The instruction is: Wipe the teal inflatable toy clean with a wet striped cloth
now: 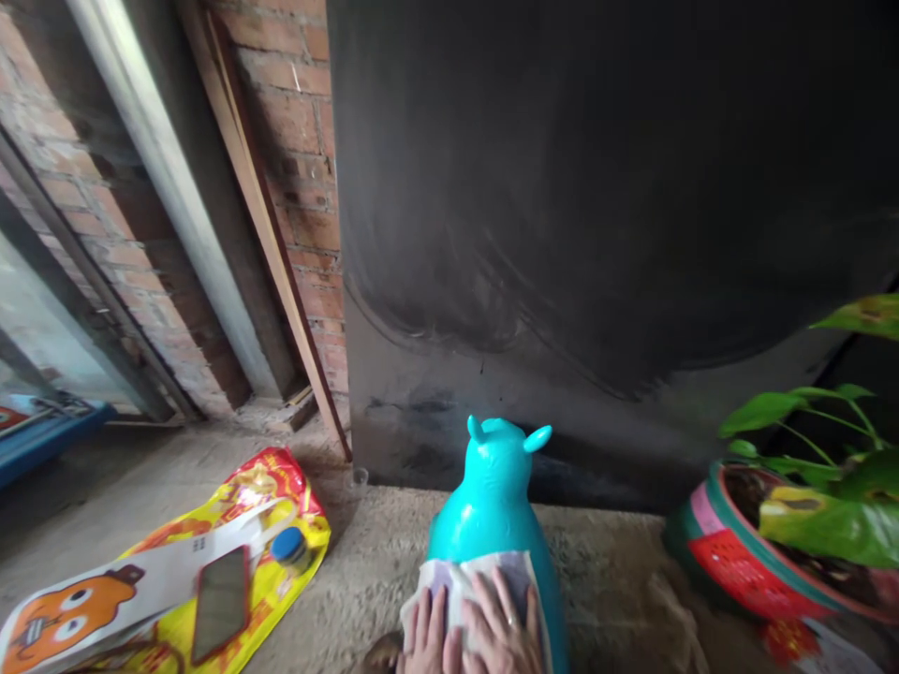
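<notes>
Both hands, left (425,637) and right (500,625), press flat (fingers spread) on cloth (464,576) over turquoise toy (495,496).

There is one view only, from a camera worn on the person's head. It looks forward and steeply down from above the hands (474,632), which sit cut off at the bottom edge, so it is close to them and well above the floor (365,552). It faces a dark panel (596,215) that fills the upper right and stands upright near ahead. A brick wall (302,159) with leaning boards runs up the left. The floor spreads across the lower half, with a bag (175,580) near the lower left corner and a plant pot (737,552) at the right edge. The wide lens bends straight lines towards the edges.
</notes>
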Motion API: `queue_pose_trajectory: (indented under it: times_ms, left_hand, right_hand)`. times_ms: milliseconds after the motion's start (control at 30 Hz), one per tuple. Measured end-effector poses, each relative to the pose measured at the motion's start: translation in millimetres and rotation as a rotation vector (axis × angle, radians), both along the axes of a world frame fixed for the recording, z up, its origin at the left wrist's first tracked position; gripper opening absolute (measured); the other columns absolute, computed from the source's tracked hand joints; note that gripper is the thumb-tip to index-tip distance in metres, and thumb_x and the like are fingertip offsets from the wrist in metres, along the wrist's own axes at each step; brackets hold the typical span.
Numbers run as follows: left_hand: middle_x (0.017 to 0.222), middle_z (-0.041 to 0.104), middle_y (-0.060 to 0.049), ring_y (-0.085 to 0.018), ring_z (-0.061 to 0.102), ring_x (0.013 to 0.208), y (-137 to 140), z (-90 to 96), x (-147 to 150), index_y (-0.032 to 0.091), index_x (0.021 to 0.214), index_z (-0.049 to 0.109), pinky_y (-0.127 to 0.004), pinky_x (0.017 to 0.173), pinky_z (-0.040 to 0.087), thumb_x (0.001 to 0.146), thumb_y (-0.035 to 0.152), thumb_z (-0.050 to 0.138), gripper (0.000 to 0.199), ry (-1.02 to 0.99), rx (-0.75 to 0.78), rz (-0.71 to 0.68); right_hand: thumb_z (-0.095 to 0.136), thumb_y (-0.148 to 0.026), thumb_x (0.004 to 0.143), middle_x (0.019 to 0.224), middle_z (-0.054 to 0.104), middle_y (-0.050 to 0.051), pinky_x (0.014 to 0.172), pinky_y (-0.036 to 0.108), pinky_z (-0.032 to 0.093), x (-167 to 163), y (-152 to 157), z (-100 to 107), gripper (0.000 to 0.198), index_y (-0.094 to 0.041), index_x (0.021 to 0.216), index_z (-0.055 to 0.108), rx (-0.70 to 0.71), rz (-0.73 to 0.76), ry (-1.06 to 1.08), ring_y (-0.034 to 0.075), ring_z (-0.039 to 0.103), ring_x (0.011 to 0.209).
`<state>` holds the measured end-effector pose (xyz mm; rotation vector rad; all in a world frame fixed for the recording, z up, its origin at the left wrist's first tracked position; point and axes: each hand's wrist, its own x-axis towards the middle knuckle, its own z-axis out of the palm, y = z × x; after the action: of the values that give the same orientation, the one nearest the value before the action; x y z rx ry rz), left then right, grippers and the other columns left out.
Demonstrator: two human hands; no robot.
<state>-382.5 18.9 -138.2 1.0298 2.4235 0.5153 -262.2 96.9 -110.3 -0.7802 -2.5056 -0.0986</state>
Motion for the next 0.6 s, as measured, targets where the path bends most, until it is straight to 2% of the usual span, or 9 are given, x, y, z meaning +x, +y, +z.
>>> queue_pose_trajectory:
  times_ms: [67, 167, 267, 333, 433, 500, 600]
  left_hand:
    - [0.159, 0.016, 0.001, -0.022, 0.015, 0.148, 20, 15.8, -10, 0.024, 0.149, 0.023, -0.044, 0.111, 0.042, 0.095, 0.040, 0.024, 0.057, -0.046, 0.039, -0.009]
    - [0.161, 0.007, 0.003, -0.020, 0.003, 0.149, 50, 37.3, -22, 0.025, 0.151, 0.014, -0.045, 0.114, 0.037, 0.095, 0.044, 0.019, 0.059, -0.089, 0.073, -0.019]
    - [0.162, 0.005, 0.003, -0.019, 0.002, 0.149, 66, 49.2, -28, 0.024, 0.151, 0.011, -0.044, 0.118, 0.030, 0.095, 0.044, 0.018, 0.060, -0.110, 0.047, -0.022]
    - [0.162, 0.004, 0.003, -0.017, 0.000, 0.149, 67, 52.8, -29, 0.023, 0.151, 0.009, -0.042, 0.121, 0.024, 0.096, 0.042, 0.017, 0.059, -0.121, 0.052, -0.027]
    - [0.162, 0.006, 0.001, -0.018, -0.002, 0.149, 55, 57.7, -26, 0.021, 0.151, 0.011, -0.044, 0.121, 0.023, 0.096, 0.037, 0.015, 0.057, -0.118, 0.051, -0.046]
    - [0.161, 0.009, -0.002, -0.022, 0.002, 0.149, 41, 61.5, -19, 0.021, 0.150, 0.017, -0.049, 0.120, 0.026, 0.096, 0.033, 0.016, 0.055, -0.073, -0.008, -0.083]
    - [0.159, 0.013, -0.005, -0.026, 0.012, 0.148, 16, 63.1, -1, 0.025, 0.148, 0.021, -0.057, 0.115, 0.031, 0.095, 0.031, 0.022, 0.053, 0.014, -0.109, -0.112]
  right_hand:
    - [0.047, -0.040, 0.094, 0.151, 0.035, -0.006, 0.116, 0.066, -0.005, -4, 23, 23, 0.042, -0.041, 0.136, 0.049, -0.171, 0.058, -0.087, 0.029, 0.038, 0.139]
    - [0.039, -0.040, 0.098, 0.156, 0.019, -0.009, 0.116, 0.069, 0.005, -13, 52, 52, 0.046, -0.044, 0.144, 0.036, -0.416, 0.049, -0.183, 0.028, 0.018, 0.147]
    - [0.036, -0.042, 0.099, 0.158, 0.013, -0.010, 0.116, 0.070, 0.003, -21, 66, 68, 0.048, -0.044, 0.146, 0.029, -0.484, 0.073, -0.202, 0.027, 0.010, 0.148]
    - [0.036, -0.043, 0.099, 0.158, 0.012, -0.010, 0.116, 0.070, 0.004, -23, 65, 73, 0.049, -0.045, 0.147, 0.027, -0.473, 0.091, -0.196, 0.027, 0.010, 0.148]
    - [0.039, -0.042, 0.098, 0.157, 0.016, -0.009, 0.114, 0.071, 0.015, -20, 51, 68, 0.049, -0.043, 0.146, 0.030, -0.409, 0.058, -0.167, 0.030, 0.016, 0.147]
    - [0.044, -0.041, 0.095, 0.156, 0.021, -0.006, 0.112, 0.069, 0.027, -12, 37, 54, 0.050, -0.040, 0.145, 0.036, -0.302, 0.011, -0.117, 0.032, 0.025, 0.144]
    - [0.049, -0.045, 0.090, 0.152, 0.034, 0.000, 0.106, 0.061, 0.041, 7, 13, 22, 0.052, -0.033, 0.141, 0.046, -0.052, -0.015, 0.028, 0.034, 0.040, 0.136]
